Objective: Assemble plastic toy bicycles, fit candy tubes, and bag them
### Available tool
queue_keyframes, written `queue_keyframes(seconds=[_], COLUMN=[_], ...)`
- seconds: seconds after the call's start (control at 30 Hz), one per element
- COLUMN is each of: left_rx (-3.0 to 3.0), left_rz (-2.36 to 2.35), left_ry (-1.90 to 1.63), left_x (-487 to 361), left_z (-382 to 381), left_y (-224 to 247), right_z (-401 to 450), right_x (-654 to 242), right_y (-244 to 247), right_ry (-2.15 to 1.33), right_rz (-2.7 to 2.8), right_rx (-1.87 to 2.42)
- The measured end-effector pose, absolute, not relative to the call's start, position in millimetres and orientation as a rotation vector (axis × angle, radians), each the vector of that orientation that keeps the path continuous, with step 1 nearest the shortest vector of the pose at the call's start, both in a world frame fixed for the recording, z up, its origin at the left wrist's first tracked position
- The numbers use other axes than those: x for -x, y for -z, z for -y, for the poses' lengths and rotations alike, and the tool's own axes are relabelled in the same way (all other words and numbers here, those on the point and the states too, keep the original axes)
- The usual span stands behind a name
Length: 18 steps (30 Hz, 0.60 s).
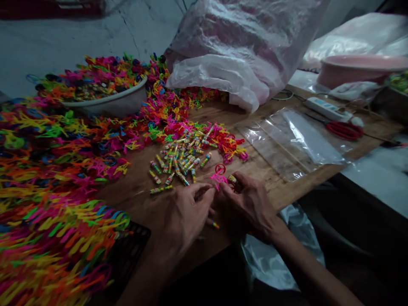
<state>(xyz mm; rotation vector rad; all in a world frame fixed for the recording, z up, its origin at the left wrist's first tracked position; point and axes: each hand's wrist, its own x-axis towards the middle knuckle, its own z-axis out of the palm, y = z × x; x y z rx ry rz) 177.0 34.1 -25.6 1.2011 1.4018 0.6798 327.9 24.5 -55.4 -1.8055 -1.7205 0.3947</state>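
My left hand (190, 209) is closed over the front of the wooden table (263, 155), its thumb and fingers pressed together. What it grips is hidden. A small tube end with a yellow-orange tip (216, 225) shows below its fingers. Close by on the right, my right hand (250, 199) pinches at a bright pink plastic piece (218, 178), with a red ring (219, 169) just beyond. A pale yellow bit (232, 179) shows by its index finger. Just past both hands lies a loose pile of small clear tubes with coloured beads (181, 157).
Colourful plastic pieces (63, 140) cover the table's left side and fill a white basin (127, 100). A black crate (132, 246) is at lower left. Large plastic bag (248, 38), clear bags (293, 140), red-handled scissors (344, 129), power strip (328, 109) and pink tub (357, 70) lie beyond.
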Motion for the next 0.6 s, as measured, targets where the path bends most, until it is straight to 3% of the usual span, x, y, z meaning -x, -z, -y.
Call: queue_keyframes(seconds=[0.27,0.6], left_rx=[-0.903,-0.670], left_rz=[-1.165,-0.987], left_ry=[-0.916,-0.766], left_x=[-172.6,-137.3], left_z=[-31.7,-12.6], left_y=[14.4,7.1], right_z=[-6.9,-1.7], right_x=[-313.3,-319.5], right_y=[24.7,21.2], right_ry=[-0.646,-1.065], right_rz=[1.869,1.443], right_rx=[1.411,1.211])
